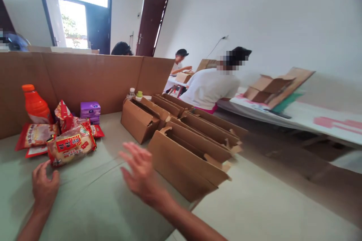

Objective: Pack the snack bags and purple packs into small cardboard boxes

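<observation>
Curling loosely in front of the left end of the clear-and-red snack packet (72, 145), the left hand (45, 182) is holding nothing; whether its fingertips are touching the packet cannot be told. Right of the packet, the right hand (139, 171), blurred and empty, is spreading its fingers. The packet is lying on the pale green tabletop (93, 203). Behind it, an orange drink bottle (36, 106) and purple packs (90, 111) are standing before a cardboard partition (113, 75). Right of it, open-topped cardboard boxes (181, 162) are standing in rows; beyond these, a person in a white shirt (209, 86) is leaning.
</observation>
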